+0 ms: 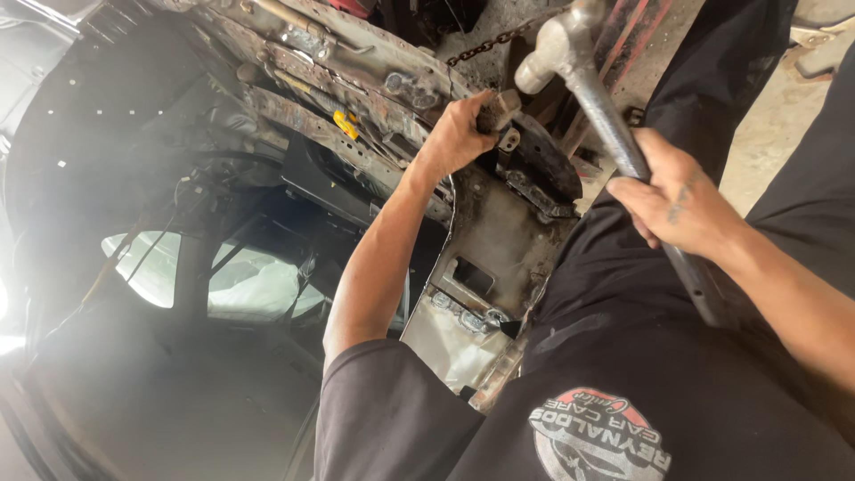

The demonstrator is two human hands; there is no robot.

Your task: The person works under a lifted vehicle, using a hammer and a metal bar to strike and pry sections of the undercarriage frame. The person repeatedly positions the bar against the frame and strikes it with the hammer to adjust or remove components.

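left hand [459, 134] closed around a small grimy metal block [499, 109], pressed against rusted car body panel [525, 169]; right hand [677, 200] wrapped tight on a raised steel ball-peen hammer [570, 53]. panel looks still bent and corroded, hammering apparently unfinished.

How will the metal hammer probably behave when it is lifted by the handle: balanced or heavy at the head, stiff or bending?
The hammer looks top-heavy: its thick metal head sits far from the right hand gripping the handle. The handle appears to be a straight metal bar, so probably stiff. Its bare, smooth surface may slip in a loose grip.
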